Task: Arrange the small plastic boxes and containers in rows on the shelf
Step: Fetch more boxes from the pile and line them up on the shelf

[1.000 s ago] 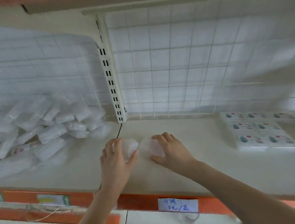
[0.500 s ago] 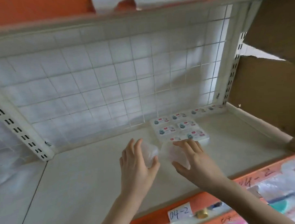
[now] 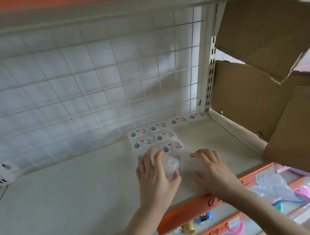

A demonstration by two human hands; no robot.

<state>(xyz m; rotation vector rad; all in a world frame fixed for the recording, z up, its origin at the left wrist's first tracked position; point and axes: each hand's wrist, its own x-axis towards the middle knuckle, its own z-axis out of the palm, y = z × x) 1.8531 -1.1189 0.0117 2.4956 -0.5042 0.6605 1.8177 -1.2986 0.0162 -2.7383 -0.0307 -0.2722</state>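
Clear plastic is what you have in both hands right now. Your left hand (image 3: 154, 172), low in the centre of the frame, curls its fingers and thumb around a small transparent box (image 3: 169, 163) — you can see the crinkled clear shell between thumb and fingertips. Your right hand (image 3: 210, 170), just to the right of it, arches over a second clear box (image 3: 197, 166), fingers bent down across its top and thumb along its near edge; that box is faint and blurred, so its outline is hard to read. Both boxes sit low over the cream shelf (image 3: 74, 195).

Just above your hands in the frame lie the labelled boxes (image 3: 158, 136) already set out — flat white packs with teal and red labels, in rows that run up and right toward the back corner. The nearest of them sits just beyond your left fingertips, and one is partly hidden under that hand.

Behind them, a white wire grid (image 3: 96, 88) fills the upper left of the frame. Torn brown cardboard (image 3: 255, 68) covers the upper right. An orange shelf edge (image 3: 190, 210) with handwritten tags crosses the lower right.
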